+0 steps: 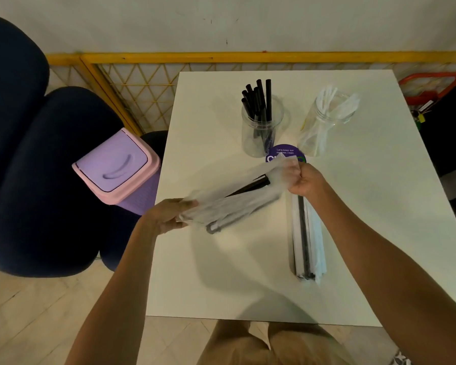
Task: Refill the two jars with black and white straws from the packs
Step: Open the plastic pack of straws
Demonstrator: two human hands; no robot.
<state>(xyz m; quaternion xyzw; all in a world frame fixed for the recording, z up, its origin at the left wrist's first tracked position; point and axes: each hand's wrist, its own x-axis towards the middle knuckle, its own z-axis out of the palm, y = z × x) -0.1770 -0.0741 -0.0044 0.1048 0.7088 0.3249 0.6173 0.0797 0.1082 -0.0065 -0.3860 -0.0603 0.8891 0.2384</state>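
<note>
Two clear jars stand at the back of the white table (221, 285). The left jar (261, 127) holds several black straws; the right jar (327, 122) holds white straws. I hold a clear plastic pack (234, 198) above the table, with black straws (250, 187) showing inside it. My left hand (166, 214) grips its lower left end. My right hand (307, 180) pinches its upper right end. A second pack of white and black straws (307, 238) lies lengthwise on the table under my right forearm.
A purple round sticker (284, 152) sits on the table in front of the jars. A purple and pink swing-lid bin (116, 167) stands left of the table beside dark blue chairs (37, 180). A yellow lattice fence (142, 83) runs behind.
</note>
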